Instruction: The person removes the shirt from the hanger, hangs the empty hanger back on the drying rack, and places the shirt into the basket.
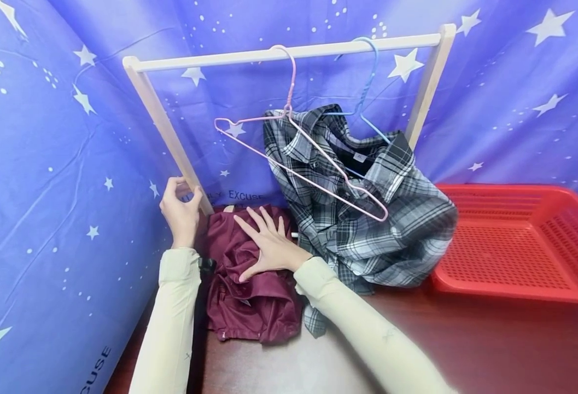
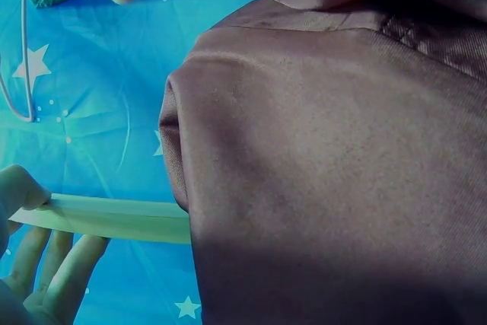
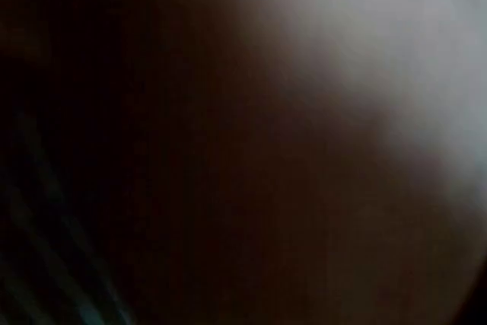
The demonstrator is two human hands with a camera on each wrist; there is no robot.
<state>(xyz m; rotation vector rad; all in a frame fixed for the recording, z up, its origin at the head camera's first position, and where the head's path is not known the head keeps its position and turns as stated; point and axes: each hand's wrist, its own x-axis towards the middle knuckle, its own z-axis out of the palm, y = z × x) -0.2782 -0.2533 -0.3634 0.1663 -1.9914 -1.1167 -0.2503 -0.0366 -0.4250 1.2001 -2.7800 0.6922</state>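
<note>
My left hand is at the lower part of the wooden clothes rack's left post. In the left wrist view the thumb lies on one side of the post and the fingers on the other. My right hand rests with fingers spread on a crumpled maroon garment, which lies on the table beside the post. Large in the left wrist view, the garment covers part of the post. The right wrist view is dark and blurred.
A pink hanger hangs bare on the rack's bar. Right of it a blue hanger carries a black-and-white plaid shirt. A red plastic basket stands at the right. A blue star-patterned curtain surrounds the table.
</note>
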